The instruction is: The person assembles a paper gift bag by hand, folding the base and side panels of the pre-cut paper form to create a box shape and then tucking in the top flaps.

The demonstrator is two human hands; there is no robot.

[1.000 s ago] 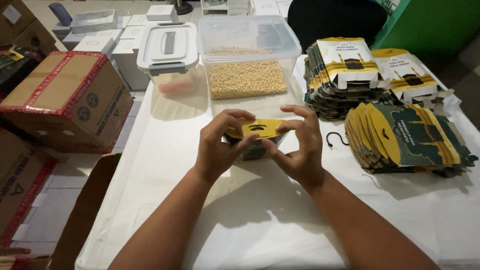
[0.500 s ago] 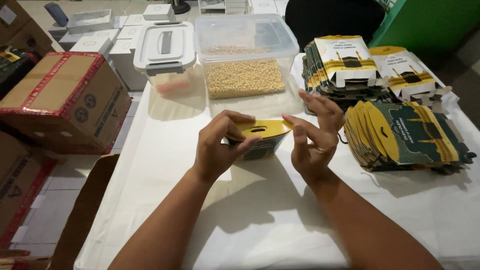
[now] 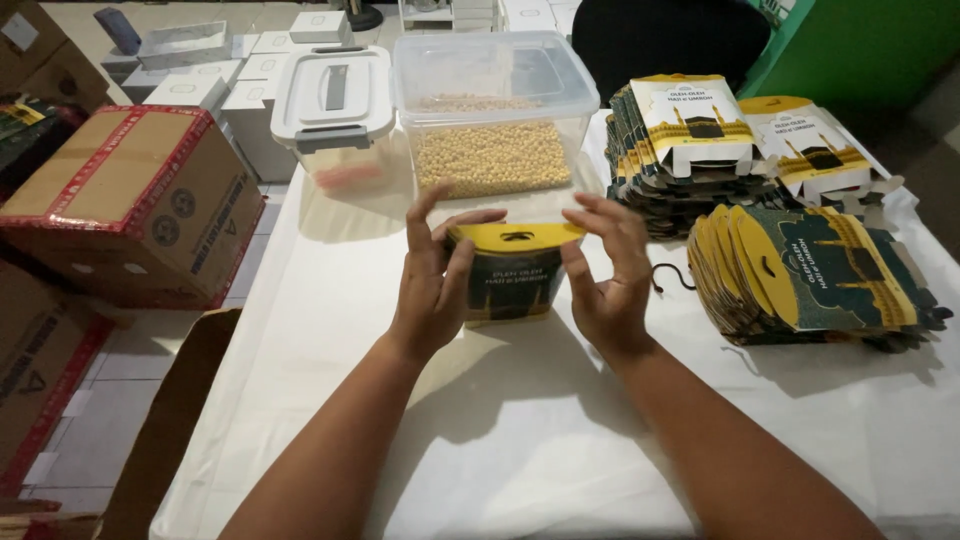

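A small dark green carton with a yellow hang-tab top (image 3: 510, 275) stands upright between my hands above the white table (image 3: 330, 300). My left hand (image 3: 435, 280) grips its left side, thumb on the front face. My right hand (image 3: 605, 270) holds the right side with fingers spread over the top corner. Just behind the carton stands a clear plastic tub (image 3: 495, 115), partly filled with small beige round pieces.
A lidded clear container (image 3: 335, 110) stands left of the tub. Stacks of flat yellow-and-green cartons (image 3: 815, 270) and white-fronted ones (image 3: 695, 130) lie to the right, with a black hook (image 3: 672, 280) between. Cardboard boxes (image 3: 130, 205) sit on the floor at left.
The carton was turned from lying flat with its yellow tab up to standing upright, front face toward me. Both hands shifted to its sides and stayed on it.
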